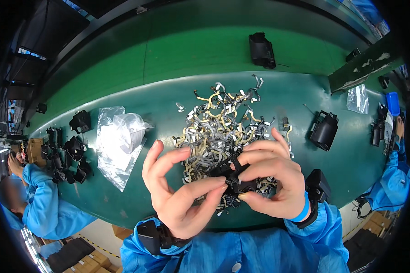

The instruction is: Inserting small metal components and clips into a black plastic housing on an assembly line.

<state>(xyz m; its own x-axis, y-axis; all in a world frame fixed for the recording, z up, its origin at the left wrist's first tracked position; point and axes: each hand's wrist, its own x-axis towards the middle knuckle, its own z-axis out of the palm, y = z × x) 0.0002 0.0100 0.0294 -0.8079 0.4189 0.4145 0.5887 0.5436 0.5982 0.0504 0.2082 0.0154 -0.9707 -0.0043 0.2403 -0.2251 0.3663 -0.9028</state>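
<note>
Both hands meet over a heap of short cables [214, 132] in grey, yellow and black with small white tags. A small black plastic part [247, 186] is gripped between the thumb and forefinger of my right hand [280, 182]. My left hand [180, 200] pinches thumb and forefinger together at the left edge of this same part, its other fingers raised and apart. What exactly lies between the left fingertips is too small to make out. My fingers hide some of the part's outline.
A clear plastic bag [118, 141] lies left of the heap, with several black housings [73, 148] beyond it. Another black housing [324, 130] stands at the right, and one [262, 50] at the far side. Co-workers in blue sleeves [50, 204] sit at both ends.
</note>
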